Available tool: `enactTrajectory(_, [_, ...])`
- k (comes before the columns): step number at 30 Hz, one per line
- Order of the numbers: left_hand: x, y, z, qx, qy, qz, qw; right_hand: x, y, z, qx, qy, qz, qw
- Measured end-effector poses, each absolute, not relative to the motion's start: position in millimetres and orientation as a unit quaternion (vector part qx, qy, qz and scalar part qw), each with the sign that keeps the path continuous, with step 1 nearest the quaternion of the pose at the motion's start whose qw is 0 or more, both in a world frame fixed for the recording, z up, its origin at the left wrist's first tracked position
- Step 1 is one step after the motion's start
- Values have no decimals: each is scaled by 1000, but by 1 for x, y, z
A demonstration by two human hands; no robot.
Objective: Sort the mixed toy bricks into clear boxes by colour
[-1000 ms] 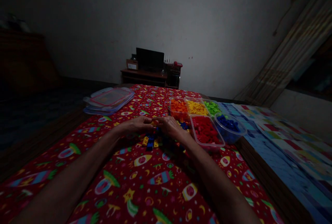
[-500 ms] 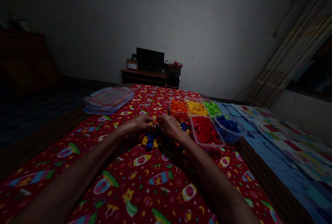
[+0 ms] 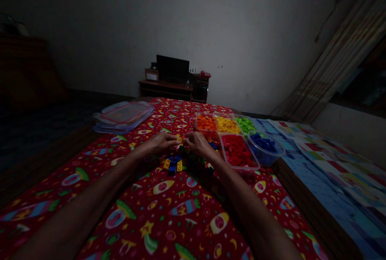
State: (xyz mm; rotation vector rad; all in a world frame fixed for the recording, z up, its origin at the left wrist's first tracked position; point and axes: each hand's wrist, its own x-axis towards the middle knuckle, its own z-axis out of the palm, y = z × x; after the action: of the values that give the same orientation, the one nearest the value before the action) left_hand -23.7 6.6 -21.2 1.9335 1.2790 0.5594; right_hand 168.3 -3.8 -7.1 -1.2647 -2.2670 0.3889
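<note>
My left hand [image 3: 163,142] and my right hand [image 3: 196,142] meet over the middle of the table, fingers pinched and fingertips almost touching. A small yellow toy building brick [image 3: 180,140] shows between the fingertips; its exact shape is too small and dark to make out. Just below the hands lies a group of blue and yellow toy bricks [image 3: 172,164], some joined together. More blue bricks [image 3: 213,146] sit beside my right wrist, partly hidden by it.
Clear tubs hold orange bricks [image 3: 206,122], yellow bricks [image 3: 227,125], green bricks [image 3: 245,124], red bricks [image 3: 239,151] and blue bricks [image 3: 263,143]. Stacked plastic lids [image 3: 125,114] lie at the left on the red patterned cloth [image 3: 163,207]. Behind stands a monitor [image 3: 172,68].
Both hands stay close together, with small finger movements. More yellow shows between the fingertips now. The whole view has shifted slightly.
</note>
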Motion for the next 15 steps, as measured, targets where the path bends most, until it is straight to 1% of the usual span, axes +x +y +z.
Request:
enactTrajectory(5, [-26,13,-24,772,508,210,318,193,5,19,-565,-760,34,318])
enactTrajectory(9, [-28,16,-28,772,509,222,308,210,21,40,-620,-720,-25,311])
enactTrajectory(12, [-25,14,-29,763,511,227,324,207,21,42,-596,-742,-11,307])
enactTrajectory(15, [-21,12,-29,747,501,237,367,195,7,29,-521,-799,59,295])
